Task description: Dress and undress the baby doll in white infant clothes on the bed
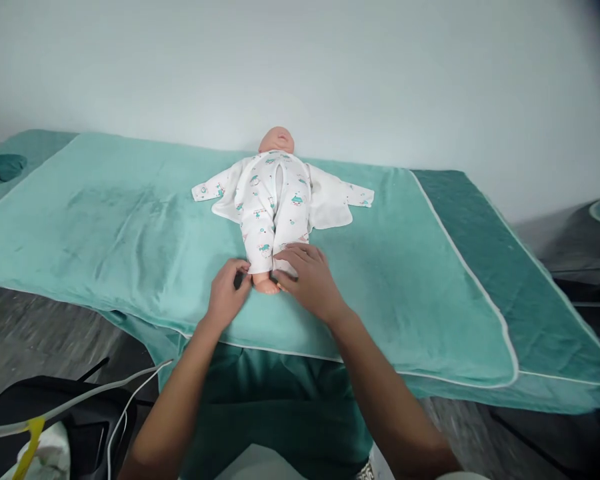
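Observation:
A baby doll [280, 140] lies on its back on a green-covered table. It wears white printed trousers [293, 200] pulled up over its chest and a white jacket [330, 200] spread open beneath, with both sleeves stretched out sideways. At the cuff of the left trouser leg, my left hand [229, 293] has thumb and fingertips closed in at the edge, just beside a bare doll foot [266, 285]. My right hand [307, 277] curls over the lower end of the other trouser leg, fingers on the cloth and thumb low near the foot, largely hiding that foot.
The green velvet cover [130, 213] has white piping along its edges. A pale wall [300, 67] rises directly behind the table. At lower left stand a black chair [95, 407] and a white cable [75, 403] with yellow tape.

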`<state>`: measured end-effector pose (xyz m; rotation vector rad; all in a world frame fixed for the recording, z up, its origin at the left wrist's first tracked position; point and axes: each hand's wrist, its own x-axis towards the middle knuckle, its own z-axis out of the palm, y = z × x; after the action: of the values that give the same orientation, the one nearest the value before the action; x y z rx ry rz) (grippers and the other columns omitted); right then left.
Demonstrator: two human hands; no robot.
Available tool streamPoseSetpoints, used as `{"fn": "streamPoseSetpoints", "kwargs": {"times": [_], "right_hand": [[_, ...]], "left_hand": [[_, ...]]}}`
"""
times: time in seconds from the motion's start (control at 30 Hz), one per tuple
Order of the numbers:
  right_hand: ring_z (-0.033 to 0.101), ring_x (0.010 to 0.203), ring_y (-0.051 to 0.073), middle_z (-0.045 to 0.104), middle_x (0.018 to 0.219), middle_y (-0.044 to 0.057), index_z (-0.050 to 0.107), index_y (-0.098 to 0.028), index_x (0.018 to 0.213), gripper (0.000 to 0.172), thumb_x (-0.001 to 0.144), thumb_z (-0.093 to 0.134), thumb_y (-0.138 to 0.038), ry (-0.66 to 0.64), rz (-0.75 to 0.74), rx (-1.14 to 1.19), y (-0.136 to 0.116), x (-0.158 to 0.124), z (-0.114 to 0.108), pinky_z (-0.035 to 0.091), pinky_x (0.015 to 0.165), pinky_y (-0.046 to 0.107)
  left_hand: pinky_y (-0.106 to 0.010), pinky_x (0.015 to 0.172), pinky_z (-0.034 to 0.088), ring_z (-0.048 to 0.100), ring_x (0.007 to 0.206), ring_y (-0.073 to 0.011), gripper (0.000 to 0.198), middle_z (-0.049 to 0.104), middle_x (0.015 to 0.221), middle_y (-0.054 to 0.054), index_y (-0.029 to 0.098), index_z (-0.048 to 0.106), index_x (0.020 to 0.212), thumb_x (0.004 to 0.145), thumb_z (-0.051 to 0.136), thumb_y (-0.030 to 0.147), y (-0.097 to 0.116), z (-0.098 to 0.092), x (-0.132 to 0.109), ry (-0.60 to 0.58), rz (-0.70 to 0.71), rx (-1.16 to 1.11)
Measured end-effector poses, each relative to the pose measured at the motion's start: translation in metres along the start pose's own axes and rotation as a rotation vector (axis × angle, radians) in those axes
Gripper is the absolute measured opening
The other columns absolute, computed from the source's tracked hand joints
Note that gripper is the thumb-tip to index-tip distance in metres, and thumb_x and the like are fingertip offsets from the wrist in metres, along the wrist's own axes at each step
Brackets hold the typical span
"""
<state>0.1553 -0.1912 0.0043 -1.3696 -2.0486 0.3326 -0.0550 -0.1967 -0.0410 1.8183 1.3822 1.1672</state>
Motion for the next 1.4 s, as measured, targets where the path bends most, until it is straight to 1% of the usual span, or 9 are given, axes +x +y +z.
{"fn": "streamPoseSetpoints", "kwargs": {"times": [0.17, 0.27, 0.43, 0.6, 0.73, 0.9, 1.03, 1.17, 1.4], "right_hand": [[0.059, 0.126, 0.033, 0.078, 0.113, 0.009, 0.073, -0.020, 0.103, 0.013, 0.092, 0.067, -0.021, -0.230, 0.030, -0.241, -0.029, 0.024, -0.010, 0.028, 0.122, 0.059], [0.060, 0.124, 0.031, 0.077, 0.111, 0.008, 0.072, -0.020, 0.099, 0.011, 0.094, 0.063, -0.021, -0.269, 0.007, -0.260, -0.033, 0.029, -0.005, 0.022, 0.124, 0.058], [0.063, 0.108, 0.025, 0.075, 0.095, 0.005, 0.067, -0.022, 0.086, 0.012, 0.094, 0.059, -0.018, -0.163, -0.072, -0.218, -0.028, 0.019, 0.002, 0.022, 0.124, 0.054], [0.061, 0.087, 0.019, 0.068, 0.084, 0.001, 0.062, -0.022, 0.083, 0.010, 0.089, 0.061, -0.015, -0.085, -0.212, -0.032, -0.030, 0.003, -0.012, 0.036, 0.117, 0.045], [0.064, 0.100, 0.021, 0.073, 0.100, 0.004, 0.067, -0.023, 0.095, 0.014, 0.097, 0.056, -0.015, -0.126, -0.338, 0.082, -0.010, -0.010, -0.027, 0.047, 0.103, 0.041], [0.062, 0.117, 0.026, 0.065, 0.126, 0.011, 0.062, -0.022, 0.122, 0.032, 0.091, 0.059, -0.013, 0.083, -0.056, 0.080, 0.034, -0.032, -0.023, 0.053, 0.099, 0.043], [0.064, 0.101, 0.028, 0.066, 0.112, 0.011, 0.061, -0.021, 0.110, 0.025, 0.086, 0.067, -0.018, 0.069, 0.110, 0.025, 0.042, -0.041, 0.004, 0.054, 0.086, 0.044], [0.062, 0.094, 0.027, 0.069, 0.100, 0.009, 0.061, -0.021, 0.096, 0.009, 0.090, 0.059, -0.015, 0.159, 0.088, -0.018, 0.038, -0.037, 0.020, 0.049, 0.084, 0.042], [0.059, 0.073, 0.015, 0.064, 0.081, 0.000, 0.064, -0.023, 0.092, 0.007, 0.098, 0.060, -0.022, 0.187, -0.023, 0.419, 0.039, -0.040, 0.010, 0.045, 0.069, 0.029]], "left_hand": [[-0.028, 0.076, 0.046, 0.060, 0.079, -0.0145, 0.011, 0.065, 0.086, 0.000, 0.021, 0.064, 0.093, 0.087, 0.057, 0.015, -0.002, 0.001, 0.011, 0.053, 0.013, -0.075], [-0.026, 0.076, 0.045, 0.057, 0.078, -0.0134, 0.012, 0.063, 0.085, 0.001, 0.020, 0.064, 0.092, 0.085, 0.058, 0.014, -0.001, 0.001, 0.011, 0.058, 0.003, -0.187], [-0.026, 0.074, 0.043, 0.056, 0.077, -0.0137, 0.006, 0.061, 0.083, 0.001, 0.020, 0.065, 0.091, 0.087, 0.061, 0.021, 0.005, 0.000, 0.004, 0.065, -0.087, -0.347], [-0.027, 0.078, 0.045, 0.059, 0.081, -0.0149, 0.003, 0.062, 0.083, 0.000, 0.020, 0.063, 0.087, 0.088, 0.060, 0.019, 0.010, -0.012, -0.010, 0.058, -0.048, -0.341], [-0.028, 0.078, 0.047, 0.060, 0.082, -0.0153, 0.006, 0.062, 0.086, -0.001, 0.020, 0.061, 0.088, 0.090, 0.058, 0.016, 0.005, -0.018, -0.020, 0.050, 0.012, -0.171], [-0.040, 0.100, 0.051, 0.059, 0.118, -0.0241, 0.031, 0.062, 0.124, -0.011, 0.023, 0.062, 0.123, 0.093, 0.068, 0.022, 0.013, -0.008, -0.023, 0.055, 0.354, 0.149], [-0.046, 0.101, 0.051, 0.054, 0.123, -0.0297, 0.030, 0.059, 0.132, -0.013, 0.024, 0.066, 0.122, 0.093, 0.068, 0.020, 0.027, 0.008, -0.017, -0.046, 0.512, 0.464], [-0.044, 0.095, 0.053, 0.057, 0.113, -0.0283, 0.019, 0.064, 0.116, -0.013, 0.019, 0.064, 0.107, 0.090, 0.066, 0.012, 0.028, 0.019, -0.012, 0.079, 0.566, 0.503], [-0.039, 0.088, 0.053, 0.063, 0.100, -0.0214, 0.022, 0.065, 0.104, -0.007, 0.022, 0.057, 0.105, 0.089, 0.066, 0.009, 0.018, 0.022, -0.014, 0.298, 0.493, 0.303]]}}
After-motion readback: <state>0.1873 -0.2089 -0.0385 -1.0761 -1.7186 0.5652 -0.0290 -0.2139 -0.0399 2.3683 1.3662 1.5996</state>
